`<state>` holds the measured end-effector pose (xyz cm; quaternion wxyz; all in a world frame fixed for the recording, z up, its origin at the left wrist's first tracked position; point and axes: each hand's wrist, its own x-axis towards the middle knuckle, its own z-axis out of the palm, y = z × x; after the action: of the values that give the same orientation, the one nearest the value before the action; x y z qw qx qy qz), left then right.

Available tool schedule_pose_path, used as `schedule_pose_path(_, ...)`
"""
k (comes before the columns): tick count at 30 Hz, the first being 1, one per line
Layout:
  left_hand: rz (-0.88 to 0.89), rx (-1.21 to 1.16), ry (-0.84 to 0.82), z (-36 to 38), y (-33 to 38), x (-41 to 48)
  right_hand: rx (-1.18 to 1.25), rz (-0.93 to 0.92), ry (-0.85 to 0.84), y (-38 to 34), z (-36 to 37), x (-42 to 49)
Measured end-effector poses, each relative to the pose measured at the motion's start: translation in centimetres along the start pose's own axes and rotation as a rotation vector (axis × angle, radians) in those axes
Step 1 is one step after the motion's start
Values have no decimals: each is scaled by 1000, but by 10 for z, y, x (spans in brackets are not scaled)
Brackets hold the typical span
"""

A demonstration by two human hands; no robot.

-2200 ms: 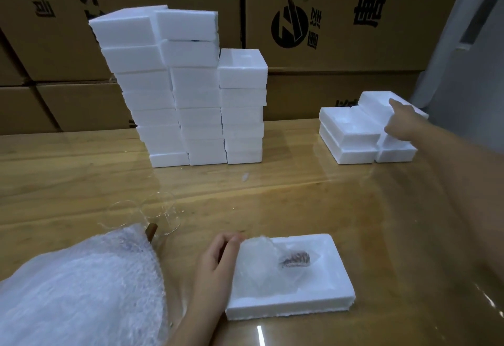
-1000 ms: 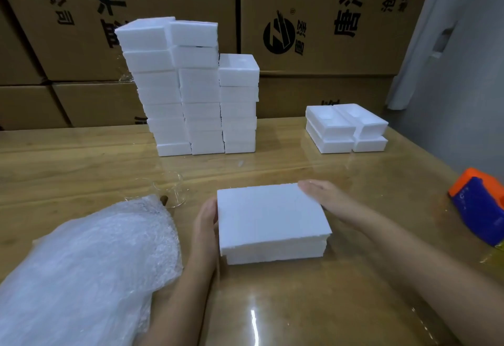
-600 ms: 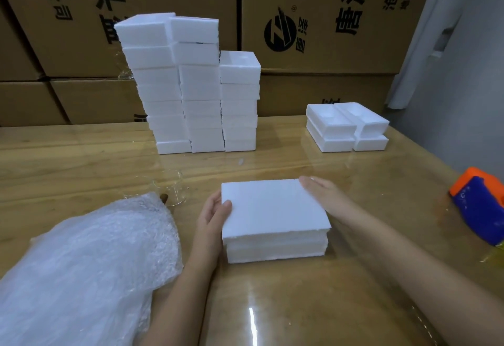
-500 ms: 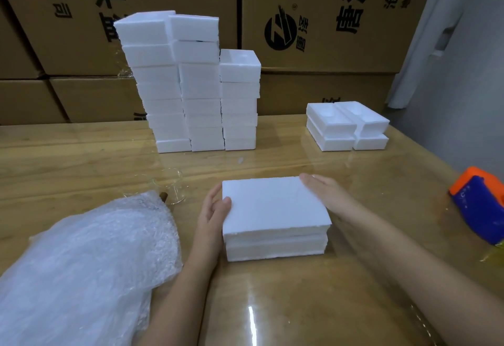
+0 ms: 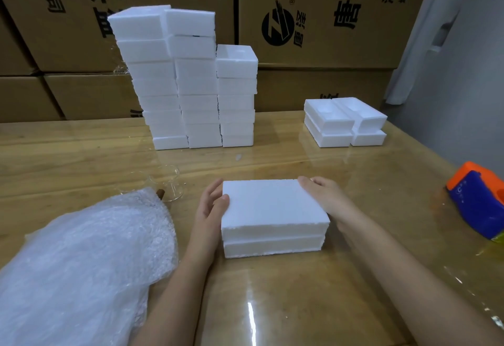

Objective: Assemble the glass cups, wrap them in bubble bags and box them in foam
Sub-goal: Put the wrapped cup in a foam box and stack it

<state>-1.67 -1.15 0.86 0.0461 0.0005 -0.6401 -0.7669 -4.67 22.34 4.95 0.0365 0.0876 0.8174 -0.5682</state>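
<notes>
Cardboard cartons [image 5: 313, 12] fill the back at 12 o'clock, brown and matte. The right one has a round black logo and large black characters "唐泽", with smaller "沧州" beside them, cut off by the frame. The left carton's print is rotated; "公司" is legible and the rest is cropped.

The foam box [image 5: 272, 209] sits at centre on the table [image 5: 272, 304]. It is white, grainy and rectangular, with the lid on the base and a seam line along the front. What is inside cannot be seen.

The left hand [image 5: 208, 210] is flat against the box's left side, fingers straight and thumb on the top edge, pressing without wrapping round it. The right hand [image 5: 327, 198] lies along the top right edge, fingers extended and not clenched.

Glass cups [image 5: 169, 182] stand at 10 o'clock. They are clear and round with a brown bit at the base, and are partly hidden by the bubble bags [image 5: 81, 258], a crinkly translucent heap at 8 o'clock.

Foam stacks [image 5: 191, 81] stand at 11 o'clock in three columns, the left one leaning. Foam trays [image 5: 343, 121] at 1 o'clock lie hollow side up. An orange and blue plastic tape dispenser [image 5: 480, 203] is at 3 o'clock. The tabletop is glossy wood.
</notes>
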Motion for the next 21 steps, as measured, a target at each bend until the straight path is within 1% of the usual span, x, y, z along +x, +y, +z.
schedule_pose_path(4, -8, 4, 18, 0, 3, 0, -36, 0, 12, -1, 2, 2)
schedule_pose_path(7, -16, 14, 21, 1, 6, 1, -65, 5, -15, -6, 2, 4)
schedule_pose_path(13, -31, 22, 14, 1, 10, -3, -20, -35, -58, -4, 0, 0)
schedule_pose_path(14, -63, 28, 12, 0, 11, -5, -26, -31, -68, -3, -1, -1)
schedule_pose_path(17, -261, 107, 15, 0, 22, -10, -127, 41, -137, -6, -7, -1)
schedule_pose_path(19, -356, 245, 43, 6, 34, -9, -220, 110, -191, -14, -12, 0)
schedule_pose_path(21, -393, 372, 90, 16, 41, -6, -222, 179, -260, -21, -19, 1)
